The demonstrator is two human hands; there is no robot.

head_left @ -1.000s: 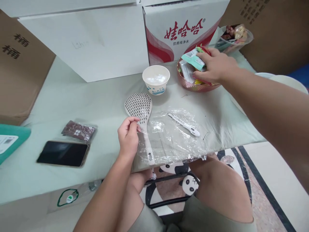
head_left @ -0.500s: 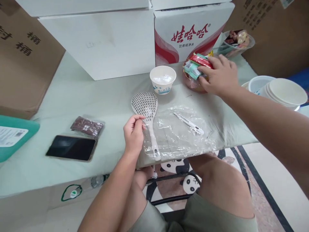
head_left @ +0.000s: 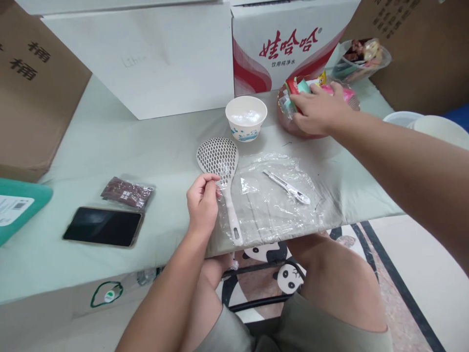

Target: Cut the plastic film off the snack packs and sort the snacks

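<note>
My left hand is closed in a pinch at the left edge of a clear plastic bag, beside the neck of a pale skimmer with a perforated head. The skimmer's handle lies across the crumpled plastic near the table edge. A white utility knife rests on the plastic to the right. My right hand reaches into a round clear bowl of small wrapped snacks; its fingers are spread over the packets, with some fingertips hidden. Left of that bowl stands a paper cup with clear plastic inside.
A phone and a brown wrapped packet lie at the left, near a green container. White boxes stand behind. A second snack bowl and white tubs are at the right.
My right hand has shifted slightly left and up within the snack bowl; the packets have moved, and a pink one now shows. My left hand stays by the skimmer. The view has shifted slightly.
</note>
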